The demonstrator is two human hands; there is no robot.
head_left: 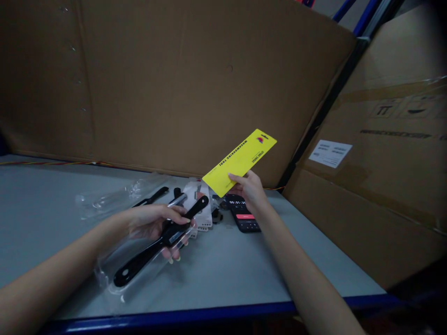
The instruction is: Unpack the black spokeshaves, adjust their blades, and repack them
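Note:
My left hand [159, 223] is closed around a black spokeshave [143, 257] and the clear plastic sleeve [120, 295] about it. The tool slants, with one handle toward the front left and the other up past my thumb. In my right hand [249, 188] is a yellow packaging card [239, 163], pinched near its lower edge and raised above the table. Its print reads "WOODWORKING TOOL" and "SPOKE SHAVE". Behind my left hand lies another black-handled tool [159, 194], partly hidden. Several white printed cards [199, 195] lie between my hands.
A phone [244, 216] with a running timer lies under my right wrist. Clear plastic bags [115, 195] lie at the back left of the grey table [226, 279]. Cardboard [174, 93] walls the back, and a large carton [377, 186] stands at the right.

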